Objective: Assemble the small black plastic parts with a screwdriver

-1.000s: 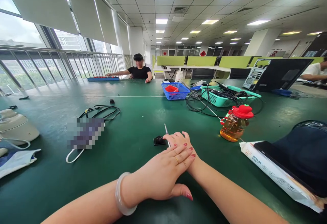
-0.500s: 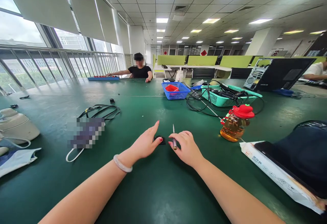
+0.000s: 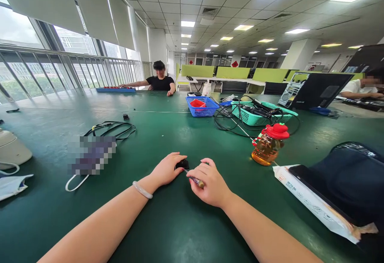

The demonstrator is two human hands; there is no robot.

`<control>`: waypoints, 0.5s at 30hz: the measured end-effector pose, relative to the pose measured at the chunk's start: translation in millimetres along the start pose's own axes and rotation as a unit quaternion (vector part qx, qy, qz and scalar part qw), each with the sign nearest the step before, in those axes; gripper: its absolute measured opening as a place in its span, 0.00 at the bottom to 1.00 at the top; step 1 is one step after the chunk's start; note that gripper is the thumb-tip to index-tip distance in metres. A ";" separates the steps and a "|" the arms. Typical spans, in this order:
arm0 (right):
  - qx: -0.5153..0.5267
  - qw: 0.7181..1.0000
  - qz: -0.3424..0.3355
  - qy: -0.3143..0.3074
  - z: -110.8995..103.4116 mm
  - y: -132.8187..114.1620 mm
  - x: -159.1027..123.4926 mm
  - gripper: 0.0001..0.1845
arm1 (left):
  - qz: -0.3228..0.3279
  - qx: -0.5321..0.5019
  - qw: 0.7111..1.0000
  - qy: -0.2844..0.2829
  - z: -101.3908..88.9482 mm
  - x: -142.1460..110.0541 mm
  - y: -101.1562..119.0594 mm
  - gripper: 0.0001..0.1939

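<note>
Our right hand (image 3: pixel 211 185) pinches a slim, metallic, pen-shaped tool (image 3: pixel 197 182) (probably light, stiff; best held mid-barrel); our left hand (image 3: pixel 164 170), a small, black, blocky part (image 3: pixel 184 164).

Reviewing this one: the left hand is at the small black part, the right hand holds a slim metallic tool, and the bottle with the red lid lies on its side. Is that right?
Not quite: the head view shows the bottle standing upright. The left hand is at the small black part, and the right hand holds the slim metallic tool.
</note>
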State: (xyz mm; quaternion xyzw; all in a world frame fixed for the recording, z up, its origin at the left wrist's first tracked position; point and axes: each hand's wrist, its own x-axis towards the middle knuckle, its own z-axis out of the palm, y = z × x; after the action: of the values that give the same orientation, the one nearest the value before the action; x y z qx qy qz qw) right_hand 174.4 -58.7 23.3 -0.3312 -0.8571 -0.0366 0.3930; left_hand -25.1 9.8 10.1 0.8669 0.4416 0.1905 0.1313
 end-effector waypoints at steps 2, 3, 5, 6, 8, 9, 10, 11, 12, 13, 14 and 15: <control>0.006 1.000 0.006 -0.015 0.2 1.0 -0.2 0.07 | -0.001 -0.002 1.000 0.007 0.6 -0.1 -1.4 0.24; 0.010 1.000 0.008 -0.023 0.4 1.6 -0.3 0.07 | 0.000 -0.001 1.000 0.009 0.8 0.1 -1.8 0.24; 0.014 0.999 0.012 -0.032 0.8 2.7 -0.7 0.08 | 0.002 0.000 1.000 0.011 1.1 0.5 -2.1 0.23; 0.016 0.999 0.012 -0.034 1.1 3.1 -0.8 0.08 | 0.002 0.001 1.000 0.011 1.1 0.8 -2.1 0.23; 0.018 0.999 0.013 -0.034 1.4 3.3 -1.1 0.08 | -0.001 0.002 1.000 0.012 0.9 1.0 -1.5 0.23; 0.018 0.999 0.013 -0.034 1.4 3.3 -1.1 0.08 | -0.004 0.001 1.000 0.012 0.8 1.0 -1.2 0.23; 0.019 0.999 0.015 -0.036 1.4 3.1 -1.1 0.08 | -0.007 0.000 1.000 0.011 0.6 0.9 -0.8 0.23; 0.018 0.999 0.016 -0.038 1.3 2.9 -1.1 0.08 | -0.010 -0.001 1.000 0.011 0.4 0.7 -0.3 0.23; 0.016 0.999 0.019 -0.040 1.2 2.8 -1.0 0.08 | -0.012 -0.003 1.000 0.011 0.1 0.6 0.1 0.24; 0.012 0.999 0.020 -0.041 1.2 2.9 -1.1 0.08 | -0.014 -0.005 1.000 0.010 -0.1 0.4 0.5 0.24; 0.007 0.999 0.021 -0.041 1.3 3.1 -1.1 0.08 | -0.015 -0.007 1.000 0.009 -0.4 0.3 0.8 0.23; -0.001 0.999 0.022 -0.038 1.4 3.5 -1.3 0.08 | -0.018 -0.008 1.000 0.008 -0.6 0.2 1.1 0.23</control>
State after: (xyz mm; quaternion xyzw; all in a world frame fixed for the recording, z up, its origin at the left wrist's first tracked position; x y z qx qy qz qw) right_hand 176.2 -56.2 20.7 -0.3512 -0.8641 -0.0165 0.3601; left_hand -24.5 9.3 11.2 0.8563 0.4563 0.1987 0.1381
